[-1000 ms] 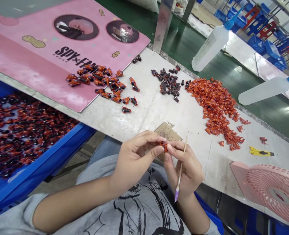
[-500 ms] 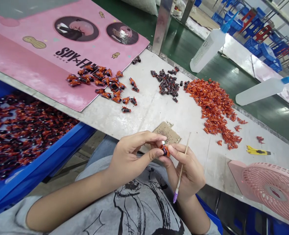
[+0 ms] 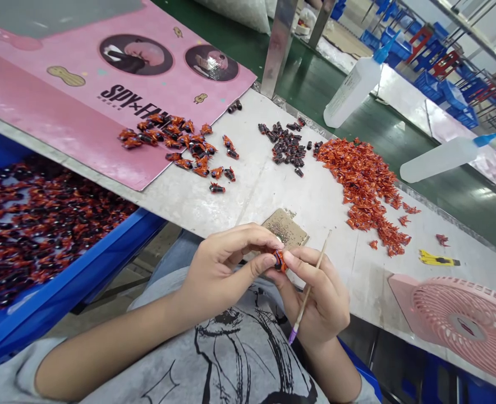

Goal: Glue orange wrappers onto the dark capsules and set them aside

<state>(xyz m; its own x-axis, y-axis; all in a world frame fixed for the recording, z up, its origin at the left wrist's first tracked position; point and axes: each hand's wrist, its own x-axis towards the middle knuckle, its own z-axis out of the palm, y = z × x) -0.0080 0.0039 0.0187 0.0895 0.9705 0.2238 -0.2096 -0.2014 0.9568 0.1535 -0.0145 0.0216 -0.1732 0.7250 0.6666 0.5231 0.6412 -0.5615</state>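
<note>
A small orange-and-black plastic figure part (image 3: 280, 261) is pinched between the fingertips of both hands, just above my lap. My left hand (image 3: 220, 275) holds it from the left with thumb and forefinger. From the right, the thumb and forefinger of my right hand (image 3: 321, 292) grip the same part. A thin stick with a purple end (image 3: 301, 314), perhaps a fine brush, is also tucked between the right fingers, its pale tip pointing up toward the table. Behind the fingertips lies a piece of brown cardboard (image 3: 288, 227) covered in dark specks.
Orange pieces (image 3: 361, 185) and black pieces (image 3: 288, 143) lie heaped on the table. Joined parts (image 3: 193, 148) spread partly over a pink printed board (image 3: 155, 168). A blue bin (image 3: 105, 252) stands left; a pink fan (image 3: 462, 325), yellow cutter (image 3: 439, 258) and bottles (image 3: 351, 92) are right.
The purple end of the stick has swung left as my right hand turned slightly. The part has rotated a little between the fingertips. The whole view has shifted slightly.
</note>
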